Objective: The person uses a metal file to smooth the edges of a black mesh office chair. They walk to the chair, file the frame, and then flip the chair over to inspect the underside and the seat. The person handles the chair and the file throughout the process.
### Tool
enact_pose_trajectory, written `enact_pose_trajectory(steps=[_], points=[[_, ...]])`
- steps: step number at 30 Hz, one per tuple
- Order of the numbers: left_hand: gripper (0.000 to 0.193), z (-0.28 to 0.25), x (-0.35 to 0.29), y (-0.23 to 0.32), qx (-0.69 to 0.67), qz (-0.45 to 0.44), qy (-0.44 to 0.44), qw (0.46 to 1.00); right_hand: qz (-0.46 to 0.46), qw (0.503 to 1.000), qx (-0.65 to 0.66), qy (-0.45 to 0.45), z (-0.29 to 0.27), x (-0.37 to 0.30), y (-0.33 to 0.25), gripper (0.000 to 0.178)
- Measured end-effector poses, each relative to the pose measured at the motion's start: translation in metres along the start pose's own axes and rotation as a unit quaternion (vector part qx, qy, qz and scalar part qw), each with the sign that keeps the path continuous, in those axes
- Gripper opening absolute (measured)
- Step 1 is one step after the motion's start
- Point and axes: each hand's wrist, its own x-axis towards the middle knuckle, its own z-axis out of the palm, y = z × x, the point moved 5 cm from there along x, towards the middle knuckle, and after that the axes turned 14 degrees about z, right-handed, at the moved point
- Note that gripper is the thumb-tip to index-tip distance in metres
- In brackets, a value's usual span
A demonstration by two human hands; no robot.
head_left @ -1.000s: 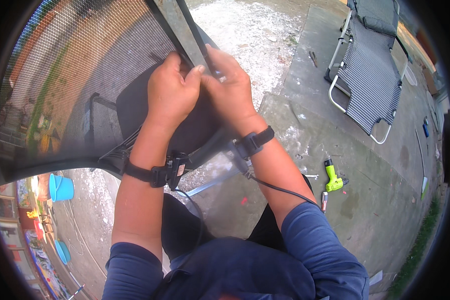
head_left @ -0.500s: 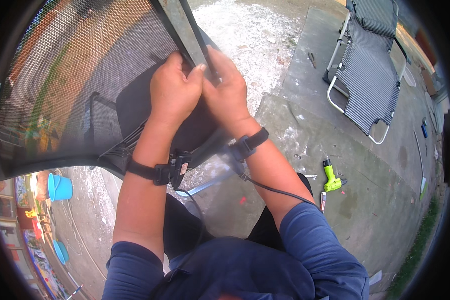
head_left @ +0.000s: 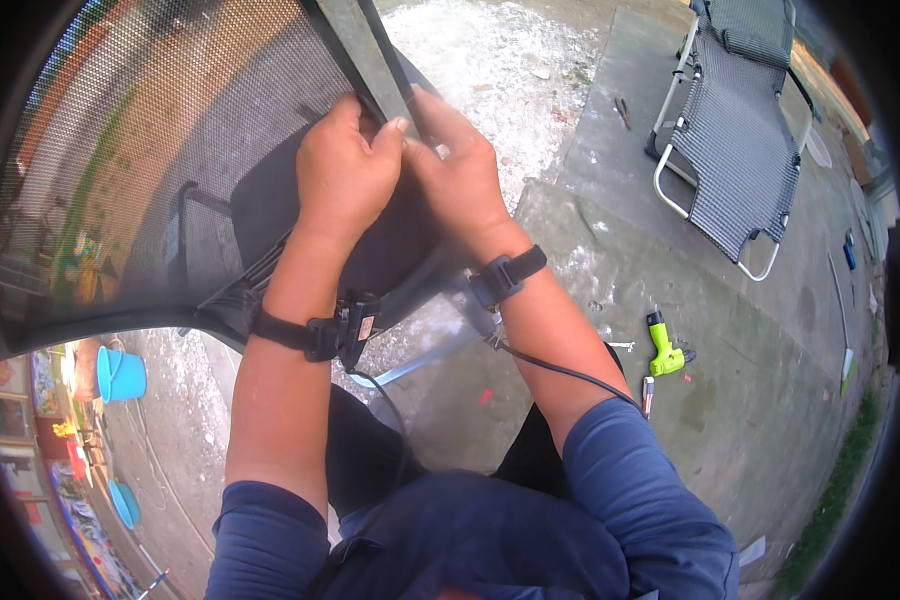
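Both hands meet at the lower end of a grey metal bar [head_left: 363, 55], which runs along the edge of a dark mesh sheet [head_left: 180, 130]. My left hand [head_left: 348, 172] is closed on the bar from the left, thumb pressed near its end. From the right, my right hand [head_left: 458, 170] grips the same end, its thumb close to the left thumb. Some fingertips are hidden behind the bar. The see-through mesh fills the upper left and belongs to a dark frame; a black padded part [head_left: 270, 195] shows beneath it.
A grey folding lounger [head_left: 735, 150] stands at the upper right. On the concrete to my right lie a lime-green cordless drill [head_left: 663, 345], a small marker-like tool [head_left: 648, 397] and pliers [head_left: 623, 112]. A blue bucket [head_left: 122, 375] and a blue basin [head_left: 124, 504] are at left.
My right wrist has shifted slightly to the right, and both hands have risen a little along the bar's end. Their grip looks the same.
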Motion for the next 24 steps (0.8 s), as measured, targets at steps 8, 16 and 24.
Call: enact_pose_trajectory(steps=[8,16,24], points=[[0.022,-0.001,0.0,-0.002,-0.004,0.001,-0.007,1.0,0.127,0.978,0.124,-0.111,-0.003,0.013,0.011,0.049],[0.021,-0.001,0.001,0.0,0.001,-0.004,-0.001,1.0,0.144,0.96,0.13,-0.201,-0.003,0.028,0.011,0.052],[0.021,0.001,-0.001,-0.005,-0.015,-0.004,0.0,1.0,0.156,0.957,0.132,-0.203,-0.005,0.027,0.008,0.053]])
